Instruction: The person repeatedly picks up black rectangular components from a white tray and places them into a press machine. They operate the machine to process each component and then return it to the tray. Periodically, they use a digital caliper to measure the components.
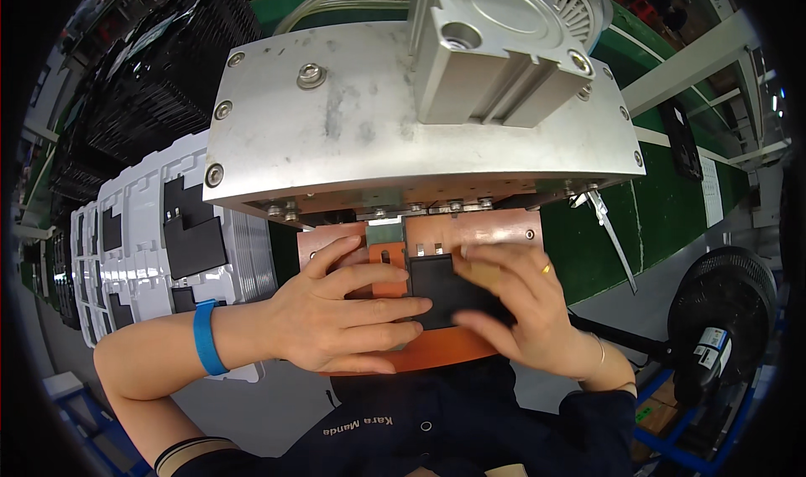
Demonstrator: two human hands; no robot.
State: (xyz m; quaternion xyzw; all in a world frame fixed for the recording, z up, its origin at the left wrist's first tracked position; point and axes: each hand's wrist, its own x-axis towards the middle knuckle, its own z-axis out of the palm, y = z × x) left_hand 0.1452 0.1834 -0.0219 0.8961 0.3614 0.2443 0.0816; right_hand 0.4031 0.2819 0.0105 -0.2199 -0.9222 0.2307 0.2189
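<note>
A flat black plastic part lies on the orange fixture plate under the grey metal press head. My left hand rests on the fixture with its fingers stretched across the part's left edge. Over the part's right side, my right hand, a ring on one finger, presses with its fingers curled onto the part. Both hands touch the same black part. A blue band sits on my left wrist.
Stacked white trays holding black parts stand at the left, with black crates behind them. A silver pneumatic cylinder tops the press. A black floor fan stands at the right, over a green floor.
</note>
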